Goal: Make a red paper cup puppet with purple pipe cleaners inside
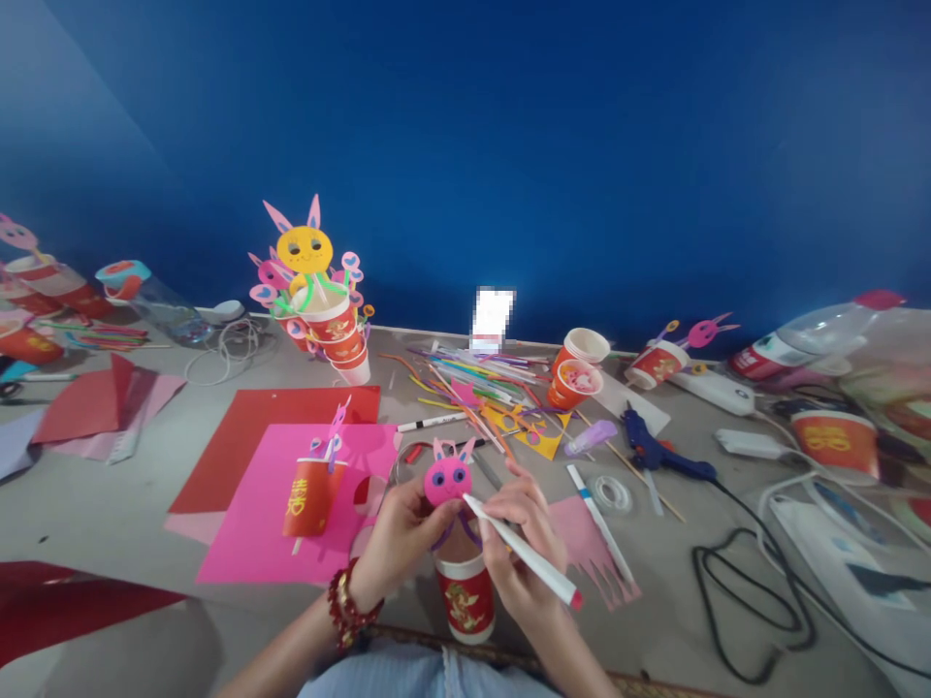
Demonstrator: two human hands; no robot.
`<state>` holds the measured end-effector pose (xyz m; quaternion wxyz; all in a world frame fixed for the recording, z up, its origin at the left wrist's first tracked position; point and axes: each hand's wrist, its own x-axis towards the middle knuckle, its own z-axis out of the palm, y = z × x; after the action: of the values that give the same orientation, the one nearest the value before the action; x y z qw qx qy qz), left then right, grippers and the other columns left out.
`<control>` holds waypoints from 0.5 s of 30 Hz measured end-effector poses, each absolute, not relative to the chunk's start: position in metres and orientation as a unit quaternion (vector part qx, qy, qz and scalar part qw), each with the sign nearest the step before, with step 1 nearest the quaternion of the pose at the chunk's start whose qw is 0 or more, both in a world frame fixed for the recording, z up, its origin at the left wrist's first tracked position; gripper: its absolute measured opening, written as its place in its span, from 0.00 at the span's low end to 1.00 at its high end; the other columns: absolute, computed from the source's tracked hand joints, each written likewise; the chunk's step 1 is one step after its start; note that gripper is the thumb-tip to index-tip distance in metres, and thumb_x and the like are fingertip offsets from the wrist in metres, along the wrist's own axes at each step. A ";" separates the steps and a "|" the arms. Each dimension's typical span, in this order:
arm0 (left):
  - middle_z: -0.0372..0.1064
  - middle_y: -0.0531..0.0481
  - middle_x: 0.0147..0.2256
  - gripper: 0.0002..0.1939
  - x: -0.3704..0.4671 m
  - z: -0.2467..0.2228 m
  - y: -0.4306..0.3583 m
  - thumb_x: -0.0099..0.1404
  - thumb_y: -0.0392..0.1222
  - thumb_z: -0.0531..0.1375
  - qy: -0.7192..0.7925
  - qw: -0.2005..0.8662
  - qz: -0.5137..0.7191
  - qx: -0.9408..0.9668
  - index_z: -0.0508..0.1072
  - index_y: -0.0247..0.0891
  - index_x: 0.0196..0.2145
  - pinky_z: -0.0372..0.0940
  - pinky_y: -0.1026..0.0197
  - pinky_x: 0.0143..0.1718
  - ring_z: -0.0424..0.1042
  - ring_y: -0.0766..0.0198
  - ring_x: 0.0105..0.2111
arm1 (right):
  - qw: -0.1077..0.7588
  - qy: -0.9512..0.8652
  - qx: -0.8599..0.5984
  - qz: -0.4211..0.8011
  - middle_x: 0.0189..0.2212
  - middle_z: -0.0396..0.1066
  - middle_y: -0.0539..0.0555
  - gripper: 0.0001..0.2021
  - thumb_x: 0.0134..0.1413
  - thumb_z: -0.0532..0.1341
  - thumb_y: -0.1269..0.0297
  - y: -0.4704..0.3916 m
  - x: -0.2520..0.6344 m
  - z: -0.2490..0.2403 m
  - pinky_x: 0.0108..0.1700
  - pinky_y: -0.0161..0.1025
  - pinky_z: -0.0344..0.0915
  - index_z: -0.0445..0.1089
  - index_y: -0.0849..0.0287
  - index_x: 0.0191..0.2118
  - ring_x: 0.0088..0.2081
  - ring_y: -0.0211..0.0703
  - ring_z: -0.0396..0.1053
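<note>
Yellow characters run up the red cup (311, 509) on the pink sheet (254, 528) at left of centre, too blurred to read; bold yellow marks on the paper cup (836, 448) at the right edge are just as unclear, and so is the print on the bottle (760, 357) above it. The cup in use (465, 599), low in the middle of the frame, shows a gold figure and stands roughly upright, mouth upward. Just above its rim, the round pink face (446, 480) looks toward the camera, its ears pointing to the top of the frame. The white marker (525, 555) slants, its long axis running from a tip at upper left to a red end at lower right. The left hand (408, 523) pinches the face's lower edge between thumb and fingers. The right hand (524, 533) grips the marker along its barrel, the tip beyond the fingers and at the face's lower right edge.
</note>
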<state>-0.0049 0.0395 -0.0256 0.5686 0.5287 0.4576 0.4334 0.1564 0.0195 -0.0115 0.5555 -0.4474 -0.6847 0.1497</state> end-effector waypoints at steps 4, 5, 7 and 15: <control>0.75 0.49 0.28 0.16 -0.006 -0.021 0.036 0.65 0.52 0.63 0.462 0.562 0.434 0.532 0.76 0.34 0.34 0.65 0.67 0.27 0.70 0.65 0.26 | 0.567 -0.684 -0.439 0.133 0.25 0.70 0.46 0.10 0.54 0.58 0.75 0.019 0.154 -0.008 0.44 0.54 0.70 0.66 0.50 0.35 0.29 0.44 0.69; 0.75 0.49 0.28 0.16 -0.006 -0.021 0.036 0.65 0.52 0.63 0.462 0.560 0.434 0.533 0.76 0.34 0.34 0.65 0.67 0.27 0.70 0.65 0.26 | 0.568 -0.685 -0.438 0.129 0.25 0.70 0.46 0.10 0.54 0.58 0.75 0.019 0.154 -0.007 0.45 0.54 0.70 0.66 0.50 0.35 0.28 0.44 0.68; 0.75 0.49 0.29 0.16 -0.005 -0.020 0.034 0.65 0.52 0.63 0.462 0.558 0.437 0.533 0.77 0.34 0.34 0.64 0.67 0.27 0.70 0.65 0.27 | 0.571 -0.687 -0.433 0.122 0.25 0.70 0.46 0.10 0.53 0.58 0.76 0.019 0.153 -0.005 0.45 0.54 0.69 0.66 0.50 0.35 0.28 0.44 0.68; 0.75 0.48 0.28 0.17 -0.004 -0.015 0.030 0.64 0.54 0.63 0.469 0.551 0.441 0.531 0.77 0.34 0.34 0.65 0.67 0.27 0.70 0.64 0.27 | 0.580 -0.682 -0.429 0.119 0.24 0.70 0.45 0.11 0.52 0.58 0.76 0.018 0.150 -0.004 0.45 0.53 0.68 0.66 0.50 0.36 0.28 0.44 0.68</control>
<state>-0.0040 0.0301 -0.0153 0.5509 0.5311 0.4690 0.4410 0.1499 0.0177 -0.0038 0.5805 -0.4287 -0.6820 0.1190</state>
